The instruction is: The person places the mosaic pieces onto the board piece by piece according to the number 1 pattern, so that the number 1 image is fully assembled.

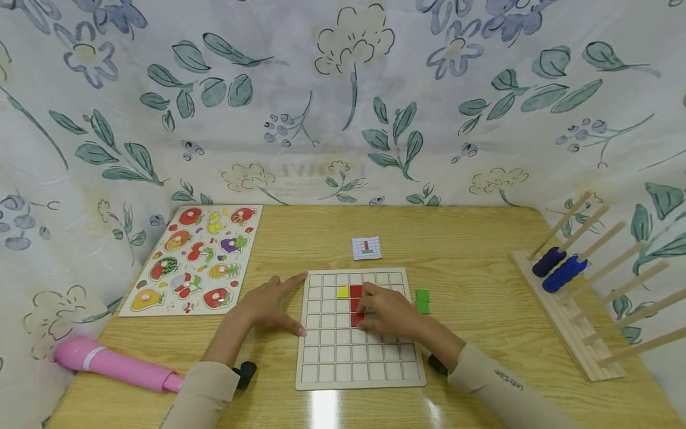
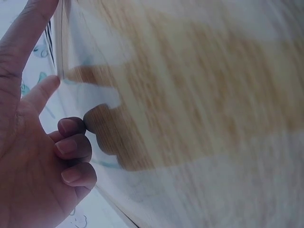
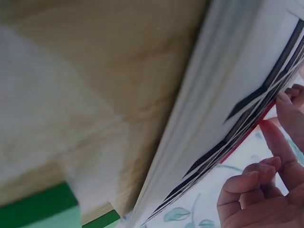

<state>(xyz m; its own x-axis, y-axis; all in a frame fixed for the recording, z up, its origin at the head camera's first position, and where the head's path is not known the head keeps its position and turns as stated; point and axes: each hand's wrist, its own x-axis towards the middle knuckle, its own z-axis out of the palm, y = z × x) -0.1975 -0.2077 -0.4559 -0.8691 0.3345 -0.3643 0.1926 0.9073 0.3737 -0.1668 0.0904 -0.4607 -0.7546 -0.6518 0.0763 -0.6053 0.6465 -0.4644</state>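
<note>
A white grid board [image 1: 327,356] lies on the table. My left hand [image 1: 268,302] rests at its left edge, thumb and index finger spread along the side; in the left wrist view that hand's [image 2: 42,142] other fingers are curled in and hold nothing. Over the board's middle, my right hand [image 1: 393,310] pinches a red square tile [image 1: 356,320] between thumb and index finger, at the board's surface. Two more red tiles [image 1: 355,291] sit above it in the same column. A yellow piece with a cut corner [image 1: 343,292] lies left of the top red one. The right fingers partly hide the red tiles.
Green tiles [image 1: 423,301] lie right of the board, and a small pattern card [image 1: 367,248] behind it. A fruit puzzle board [image 1: 177,271] is at left, near a pink microphone-shaped object [image 1: 128,368]. A wooden peg rack [image 1: 568,328] with blue beads stands at right.
</note>
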